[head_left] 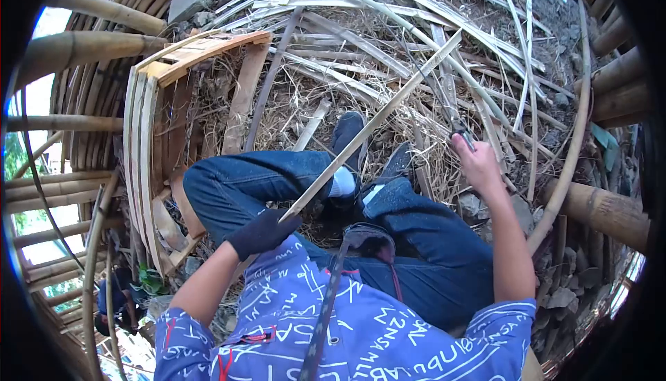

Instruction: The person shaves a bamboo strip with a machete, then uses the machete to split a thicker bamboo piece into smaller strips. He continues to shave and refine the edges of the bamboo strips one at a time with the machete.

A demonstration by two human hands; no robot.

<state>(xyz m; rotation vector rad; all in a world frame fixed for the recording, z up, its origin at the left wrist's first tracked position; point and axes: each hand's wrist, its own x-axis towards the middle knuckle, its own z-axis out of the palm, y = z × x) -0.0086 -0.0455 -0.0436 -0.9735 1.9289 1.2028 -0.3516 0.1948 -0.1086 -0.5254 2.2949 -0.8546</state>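
Observation:
My left hand (263,233), in a dark glove, is closed around the lower end of a long pale bamboo strip (374,124). The strip slants up and to the right, past my shoes, over the shavings. My bare right hand (477,161) grips the handle of a knife (463,135), right of the strip and apart from it. Its blade points up and is hard to make out against the litter. Both my legs (277,180) are bent on the ground between the hands.
Cut bamboo strips (347,48) and shavings cover the ground ahead. A wooden stool-like frame (149,138) stands at the left. Bamboo poles (603,211) line both sides, with stones (187,3) among them. Another person (118,301) is partly visible at the lower left.

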